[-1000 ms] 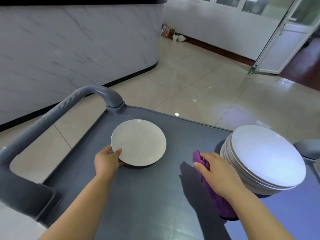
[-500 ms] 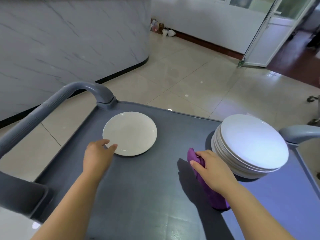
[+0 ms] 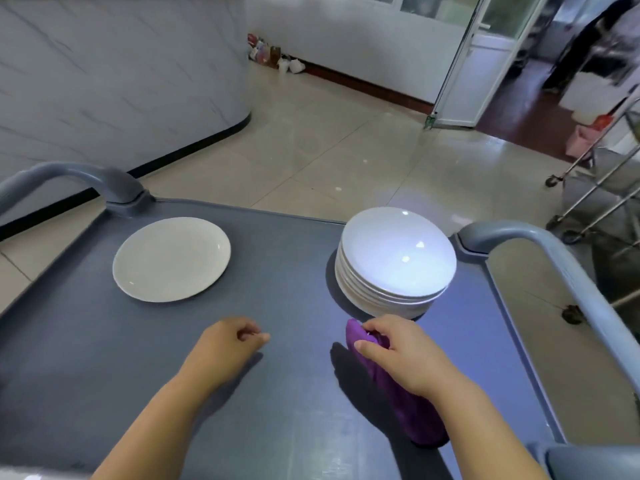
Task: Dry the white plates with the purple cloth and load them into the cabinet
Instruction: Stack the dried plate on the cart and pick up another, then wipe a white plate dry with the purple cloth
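Left hand (image 3: 225,348): palm down, fingers loosely curled under, thumb stretched toward the right, holding nothing.
Left forearm (image 3: 149,420): bare, reaching forward from the lower left.
Right hand (image 3: 398,355): palm down, fingers and thumb curled round the far end of the purple cloth (image 3: 415,424), gripping it.
Right forearm (image 3: 485,427): bare, coming in from the lower right, over the cloth's near part.
Hands apart, roughly level.

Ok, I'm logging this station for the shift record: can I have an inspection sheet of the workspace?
Surface: grey cart top with raised rim.
Job's things: single white plate flat at left; stack of white plates at right; purple cloth near the stack.
Clutter: nothing seen.
Hands: left hand loosely curled, holds nothing; right hand grips the cloth.
Cables: nothing seen.
Surroundings: tiled floor, marbled wall, open door, metal trolley.
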A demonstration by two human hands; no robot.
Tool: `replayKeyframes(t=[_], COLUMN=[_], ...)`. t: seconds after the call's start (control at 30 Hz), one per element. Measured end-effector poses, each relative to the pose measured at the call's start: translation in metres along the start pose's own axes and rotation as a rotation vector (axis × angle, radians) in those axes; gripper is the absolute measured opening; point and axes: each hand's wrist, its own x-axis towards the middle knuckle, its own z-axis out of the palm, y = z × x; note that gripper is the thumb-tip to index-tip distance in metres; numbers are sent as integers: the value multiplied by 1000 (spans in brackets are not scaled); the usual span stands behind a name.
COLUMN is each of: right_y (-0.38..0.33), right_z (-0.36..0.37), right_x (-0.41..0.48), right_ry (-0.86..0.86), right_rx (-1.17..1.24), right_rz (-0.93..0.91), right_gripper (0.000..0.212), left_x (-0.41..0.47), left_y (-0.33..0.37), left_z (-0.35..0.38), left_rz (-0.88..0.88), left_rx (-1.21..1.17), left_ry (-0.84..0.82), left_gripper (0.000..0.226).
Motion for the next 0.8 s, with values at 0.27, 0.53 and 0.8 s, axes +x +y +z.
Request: replayKeyframes(t=[0.27,0.53,0.8], right_y=[74,112,118], right_z=[-41,-70,-72], right_x=[-36,-34,-25], right_ry=[104,327,338], right_rx=[-29,-8,210], right_rz=[180,277,334], right_gripper=[18,20,54], left_x=[1,22,57], left_y=[81,152,170], left_z=[67,93,104], left_rz=[129,17,-121], left_rx=[-45,-237,-181], left_ry=[8,199,225], left_gripper=[13,35,53])
